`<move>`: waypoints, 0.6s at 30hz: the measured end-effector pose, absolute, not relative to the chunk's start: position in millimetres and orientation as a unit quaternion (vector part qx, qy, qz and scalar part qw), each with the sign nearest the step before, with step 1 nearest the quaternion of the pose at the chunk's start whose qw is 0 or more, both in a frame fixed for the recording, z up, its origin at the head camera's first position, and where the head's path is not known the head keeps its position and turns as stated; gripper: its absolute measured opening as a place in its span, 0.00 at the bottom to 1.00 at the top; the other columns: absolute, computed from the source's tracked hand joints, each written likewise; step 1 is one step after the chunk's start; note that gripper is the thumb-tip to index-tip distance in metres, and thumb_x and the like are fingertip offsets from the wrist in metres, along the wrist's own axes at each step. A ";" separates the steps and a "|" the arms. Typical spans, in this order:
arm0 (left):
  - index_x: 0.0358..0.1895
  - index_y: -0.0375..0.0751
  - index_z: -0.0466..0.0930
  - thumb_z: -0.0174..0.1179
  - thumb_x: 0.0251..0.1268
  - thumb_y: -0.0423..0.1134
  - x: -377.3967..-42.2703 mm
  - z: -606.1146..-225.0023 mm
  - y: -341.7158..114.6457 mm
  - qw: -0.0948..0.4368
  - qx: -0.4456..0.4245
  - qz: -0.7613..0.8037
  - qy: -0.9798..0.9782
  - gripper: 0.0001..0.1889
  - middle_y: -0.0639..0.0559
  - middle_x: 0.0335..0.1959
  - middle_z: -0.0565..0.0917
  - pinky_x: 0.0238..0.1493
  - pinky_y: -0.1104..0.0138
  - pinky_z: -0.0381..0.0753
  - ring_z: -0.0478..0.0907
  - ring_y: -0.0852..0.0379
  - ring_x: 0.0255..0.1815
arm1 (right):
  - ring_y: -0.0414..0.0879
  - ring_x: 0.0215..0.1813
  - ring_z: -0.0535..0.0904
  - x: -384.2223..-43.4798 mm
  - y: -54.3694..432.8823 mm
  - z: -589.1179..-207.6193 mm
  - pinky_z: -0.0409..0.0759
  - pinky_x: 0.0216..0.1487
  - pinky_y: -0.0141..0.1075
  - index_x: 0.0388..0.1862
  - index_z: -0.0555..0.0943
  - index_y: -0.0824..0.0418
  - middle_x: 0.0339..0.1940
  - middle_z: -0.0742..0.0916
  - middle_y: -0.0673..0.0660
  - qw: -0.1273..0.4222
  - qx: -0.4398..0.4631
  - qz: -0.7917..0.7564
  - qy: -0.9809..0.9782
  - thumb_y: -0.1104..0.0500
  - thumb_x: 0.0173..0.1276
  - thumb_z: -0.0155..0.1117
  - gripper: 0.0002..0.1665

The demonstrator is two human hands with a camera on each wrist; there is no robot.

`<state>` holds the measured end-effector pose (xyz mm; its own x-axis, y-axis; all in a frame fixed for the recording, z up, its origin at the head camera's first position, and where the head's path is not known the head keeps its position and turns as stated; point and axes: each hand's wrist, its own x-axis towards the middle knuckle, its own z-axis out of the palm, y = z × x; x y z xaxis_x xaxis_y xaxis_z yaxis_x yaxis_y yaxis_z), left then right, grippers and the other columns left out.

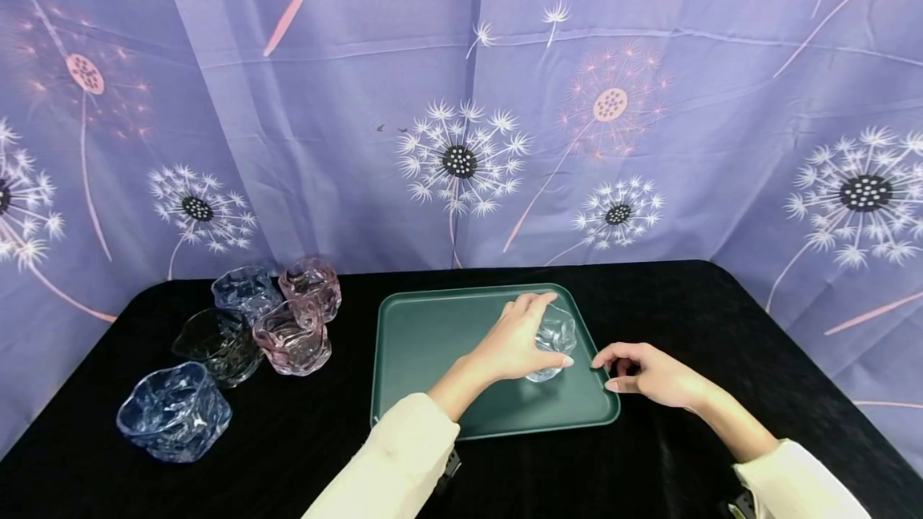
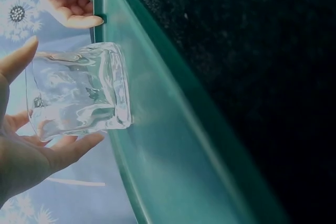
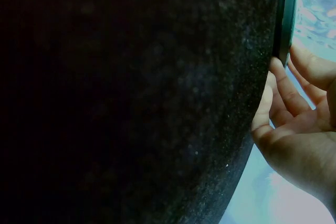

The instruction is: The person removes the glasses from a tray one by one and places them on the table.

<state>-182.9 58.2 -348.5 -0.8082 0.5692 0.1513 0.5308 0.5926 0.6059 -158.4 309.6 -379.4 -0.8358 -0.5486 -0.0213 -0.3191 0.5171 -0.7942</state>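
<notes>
A clear drinking glass [image 1: 557, 330] with wavy sides stands upright on the right part of a green tray [image 1: 433, 359]. My left hand [image 1: 515, 347] is spread around the glass, thumb and fingers on opposite sides. In the left wrist view a gap shows between the upper fingertip and the glass [image 2: 79, 93]; whether other fingers touch it I cannot tell. At the tray's right edge, my right hand [image 1: 649, 375] pinches the rim between thumb and fingers. The right wrist view shows the rim [image 3: 286, 19] between the fingertips of the right hand [image 3: 299, 98].
Several wavy glasses stand at the left of the black-covered table [image 1: 324, 439]: a blue glass [image 1: 175, 415] in front, a dark glass [image 1: 219, 347], a pink glass [image 1: 292, 340], with another blue glass [image 1: 247, 292] and pink glass [image 1: 312, 287] behind. A patterned purple curtain [image 1: 346, 142] hangs behind.
</notes>
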 end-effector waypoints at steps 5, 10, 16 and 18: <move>0.69 0.45 0.54 0.67 0.47 0.55 -184.8 -350.3 58.0 0.031 0.309 0.333 0.890 0.47 0.45 0.62 0.63 0.56 0.59 0.68 0.61 0.48 0.61 | 0.38 0.29 0.71 -157.8 308.8 -378.1 0.71 0.26 0.30 0.45 0.76 0.68 0.28 0.77 0.55 0.134 -0.251 -0.420 0.862 0.65 0.60 0.62 0.14; 0.69 0.46 0.54 0.67 0.49 0.53 -184.5 -348.9 58.2 0.036 0.306 0.334 0.891 0.45 0.45 0.62 0.63 0.57 0.59 0.68 0.61 0.49 0.61 | 0.39 0.29 0.71 -158.2 308.6 -376.9 0.71 0.27 0.30 0.45 0.76 0.68 0.28 0.76 0.55 0.141 -0.240 -0.421 0.863 0.65 0.60 0.63 0.15; 0.69 0.46 0.55 0.67 0.49 0.50 -184.6 -348.2 59.0 0.038 0.302 0.339 0.890 0.44 0.45 0.61 0.64 0.56 0.60 0.68 0.62 0.49 0.60 | 0.40 0.30 0.71 -158.0 308.2 -376.6 0.72 0.28 0.31 0.46 0.76 0.68 0.29 0.76 0.56 0.146 -0.230 -0.421 0.865 0.66 0.60 0.62 0.15; 0.69 0.46 0.55 0.68 0.49 0.50 -184.6 -347.9 59.0 0.040 0.302 0.341 0.889 0.44 0.45 0.61 0.64 0.56 0.60 0.68 0.62 0.49 0.60 | 0.40 0.30 0.71 -157.8 308.3 -377.3 0.71 0.28 0.31 0.46 0.76 0.69 0.29 0.76 0.56 0.145 -0.230 -0.422 0.865 0.66 0.60 0.62 0.15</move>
